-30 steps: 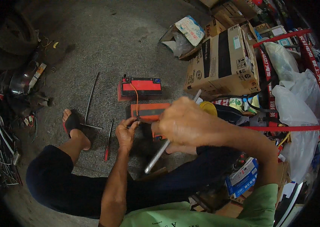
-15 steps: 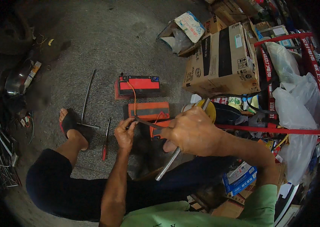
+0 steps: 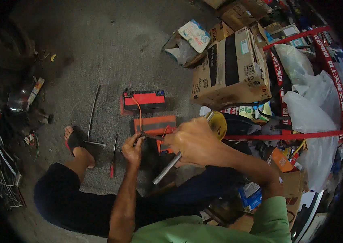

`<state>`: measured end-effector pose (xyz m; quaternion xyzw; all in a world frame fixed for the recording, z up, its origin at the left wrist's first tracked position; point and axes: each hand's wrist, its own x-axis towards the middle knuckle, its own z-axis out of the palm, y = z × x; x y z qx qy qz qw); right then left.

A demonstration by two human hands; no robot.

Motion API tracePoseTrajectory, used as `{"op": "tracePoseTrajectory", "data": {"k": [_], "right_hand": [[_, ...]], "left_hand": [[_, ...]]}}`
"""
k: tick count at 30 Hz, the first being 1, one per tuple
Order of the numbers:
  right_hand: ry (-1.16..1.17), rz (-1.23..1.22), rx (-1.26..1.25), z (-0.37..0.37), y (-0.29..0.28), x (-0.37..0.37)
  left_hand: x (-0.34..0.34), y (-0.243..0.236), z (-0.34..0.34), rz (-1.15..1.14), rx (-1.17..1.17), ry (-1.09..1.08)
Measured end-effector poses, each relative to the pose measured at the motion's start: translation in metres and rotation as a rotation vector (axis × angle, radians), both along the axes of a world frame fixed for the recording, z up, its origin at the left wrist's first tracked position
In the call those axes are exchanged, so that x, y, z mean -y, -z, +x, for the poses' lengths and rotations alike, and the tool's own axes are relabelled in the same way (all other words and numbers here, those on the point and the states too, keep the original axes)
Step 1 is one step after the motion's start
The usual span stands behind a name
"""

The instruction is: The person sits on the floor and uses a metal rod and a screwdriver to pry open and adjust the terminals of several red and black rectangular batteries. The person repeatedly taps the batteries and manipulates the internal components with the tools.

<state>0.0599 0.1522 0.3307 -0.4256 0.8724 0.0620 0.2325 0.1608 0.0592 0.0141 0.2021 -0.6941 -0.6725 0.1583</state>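
Observation:
My left hand (image 3: 132, 148) is closed in a pinch at the lower end of an orange wire (image 3: 140, 113), which runs up to a red-and-black battery (image 3: 146, 100). A silvery metal rod (image 3: 168, 167) passes slantwise through my right hand (image 3: 198, 141), whose fingers are wrapped round it. Between the two hands stretches a thin dark strip (image 3: 154, 137), its right end hidden by the right fist. Beneath it lie an orange battery with a grey band (image 3: 155, 124) and another orange battery (image 3: 165, 149), partly covered by my right hand.
Left of the batteries, a T-shaped metal bar (image 3: 94, 109) and a red-handled screwdriver (image 3: 112, 169) lie on the floor. A large cardboard box (image 3: 230, 67) stands at the upper right, beside a red-edged rack (image 3: 285, 135) with plastic bags. Wires (image 3: 3, 162) are heaped far left.
The whole view has shifted a little, with the batteries sitting lower in the picture. Both hands keep their holds; the rod's lower end has swung slightly up and left.

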Motion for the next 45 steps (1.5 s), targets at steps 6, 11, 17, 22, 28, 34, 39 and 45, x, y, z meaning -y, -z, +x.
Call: {"op": "tracePoseTrajectory", "data": {"k": [6, 11, 17, 22, 28, 34, 39, 45], "right_hand": [[-0.068, -0.147, 0.008, -0.016, 0.002, -0.013], [-0.180, -0.365, -0.026, -0.005, 0.007, -0.027], [-0.264, -0.650, -0.212, -0.019, -0.007, -0.031], [-0.318, -0.850, -0.450, -0.043, -0.057, -0.027], [0.101, -0.531, -0.550, -0.034, -0.016, -0.116], [0.403, -0.252, -0.378, -0.025, 0.019, -0.186], [0.457, -0.198, -0.377, -0.015, 0.039, -0.218], [0.621, -0.083, -0.049, -0.011, 0.037, -0.213]], "left_hand": [[0.010, 0.007, 0.001, 0.067, 0.097, 0.071], [0.019, -0.017, -0.003, -0.021, 0.199, 0.179], [0.015, -0.032, -0.014, -0.473, 0.407, 0.253], [0.055, -0.048, -0.036, -0.630, 0.411, 0.612], [0.104, -0.147, -0.079, -0.885, 0.467, 0.946], [0.067, -0.261, -0.058, -1.279, 0.127, 1.384], [0.043, -0.184, 0.017, -1.645, 0.032, 1.760], [0.013, -0.176, 0.059, -1.204, -0.046, 1.894]]}}
